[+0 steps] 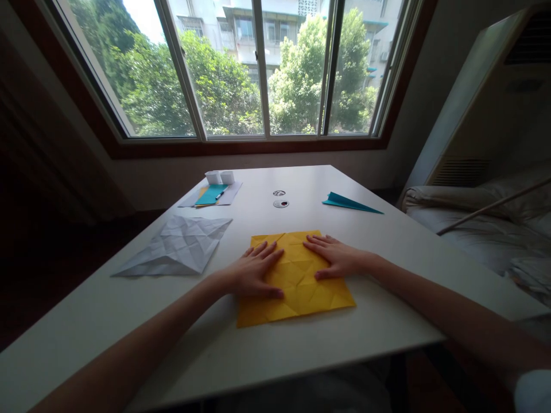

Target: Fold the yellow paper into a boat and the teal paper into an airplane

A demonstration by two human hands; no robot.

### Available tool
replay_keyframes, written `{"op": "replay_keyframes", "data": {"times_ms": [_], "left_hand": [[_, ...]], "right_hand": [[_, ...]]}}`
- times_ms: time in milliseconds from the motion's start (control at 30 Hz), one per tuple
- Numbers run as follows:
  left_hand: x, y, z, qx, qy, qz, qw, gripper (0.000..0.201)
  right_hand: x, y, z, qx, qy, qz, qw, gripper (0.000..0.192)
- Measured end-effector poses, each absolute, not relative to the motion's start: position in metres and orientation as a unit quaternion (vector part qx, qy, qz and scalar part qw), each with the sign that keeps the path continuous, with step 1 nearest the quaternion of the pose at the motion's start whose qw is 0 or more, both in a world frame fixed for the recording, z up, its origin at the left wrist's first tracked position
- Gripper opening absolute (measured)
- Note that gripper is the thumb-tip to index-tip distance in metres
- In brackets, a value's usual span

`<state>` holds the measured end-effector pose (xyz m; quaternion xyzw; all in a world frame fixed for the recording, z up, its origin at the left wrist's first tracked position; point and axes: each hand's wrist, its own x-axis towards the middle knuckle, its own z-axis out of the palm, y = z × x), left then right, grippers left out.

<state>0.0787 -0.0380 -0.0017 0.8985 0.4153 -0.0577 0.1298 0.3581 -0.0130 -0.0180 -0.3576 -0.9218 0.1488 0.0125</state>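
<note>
both hands pressed flat on a creased yellow sheet

the left hand (253,272) lies palm down with fingers spread on the left half of the yellow paper (297,289), grasping nothing. the right hand (336,257) lies equally flat and unclenched on the sheet's upper right part, its fingertips pointing toward the left hand. the paper rests on the white table (129,321), under and between both hands, its near edge close to the table's front edge. left of the left hand lies a crumpled white sheet (178,248). beyond the right hand lies a folded teal paper (348,202). far beyond the left hand sit a teal card (210,195) with a pen (220,195) and two small white cups (219,176).
</note>
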Motion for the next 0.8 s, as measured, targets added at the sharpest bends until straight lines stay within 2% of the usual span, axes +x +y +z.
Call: {"op": "replay_keyframes", "data": {"times_ms": [300, 500, 567, 667, 733, 800], "left_hand": [[0.047, -0.023, 0.000, 0.864, 0.455, -0.113, 0.184, 0.113], [0.039, -0.021, 0.000, 0.853, 0.477, -0.124, 0.170, 0.119], [0.040, -0.021, -0.001, 0.856, 0.476, -0.125, 0.161, 0.118], [0.039, -0.017, -0.005, 0.860, 0.471, -0.115, 0.163, 0.115], [0.038, -0.011, -0.008, 0.849, 0.494, -0.075, 0.173, 0.107], [0.037, -0.004, -0.012, 0.821, 0.543, 0.000, 0.176, 0.096]], "right_hand": [[0.380, -0.001, -0.023, -0.396, -0.899, 0.187, -0.010, 0.105], [0.387, 0.002, -0.020, -0.412, -0.892, 0.187, -0.023, 0.109], [0.387, 0.002, -0.019, -0.413, -0.892, 0.182, -0.026, 0.106], [0.387, 0.004, -0.021, -0.431, -0.886, 0.171, -0.017, 0.087], [0.387, 0.006, -0.023, -0.448, -0.881, 0.151, -0.003, 0.078], [0.387, 0.008, -0.025, -0.453, -0.882, 0.130, 0.013, 0.077]]}}
